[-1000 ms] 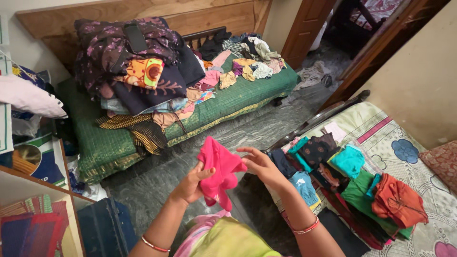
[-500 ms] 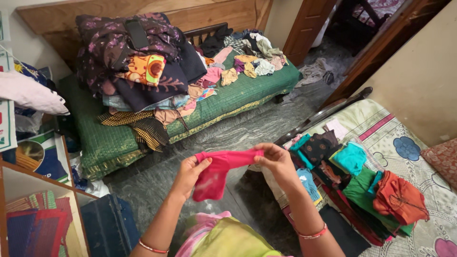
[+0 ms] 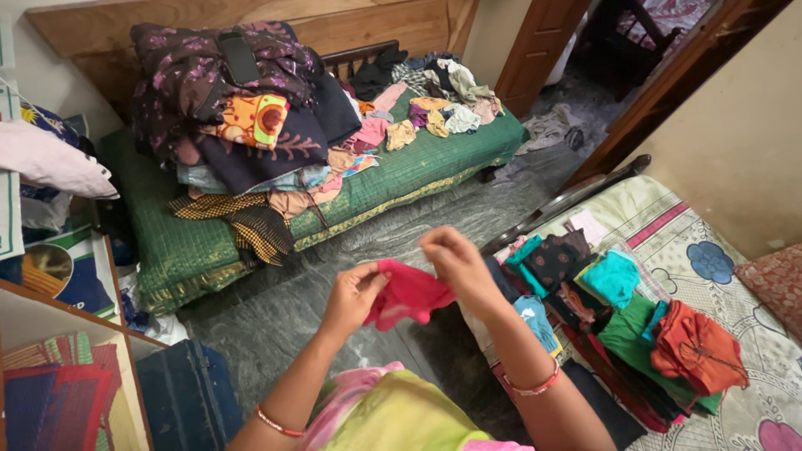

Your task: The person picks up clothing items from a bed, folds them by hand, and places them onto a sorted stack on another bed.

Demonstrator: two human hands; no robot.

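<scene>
Pink cloth (image 3: 408, 294): a small bright garment, bunched up, hanging in the air between both hands above the grey floor (image 3: 276, 313).
Left hand (image 3: 355, 292): fingers are closing on the cloth's left edge, thumb on top.
Right hand (image 3: 458, 260): fingers are pinching the cloth's upper right part, the hand sitting a little higher than the left (a red bangle is showing on each wrist).
Folded pile (image 3: 618, 313): small teal, green, orange and dark pieces are lying stacked on the flowered bed sheet (image 3: 710, 250), just right of the right hand.
Green cot (image 3: 393, 179): standing across the floor, well apart from the hands, and carrying a heap of unsorted clothes (image 3: 242, 117).
</scene>
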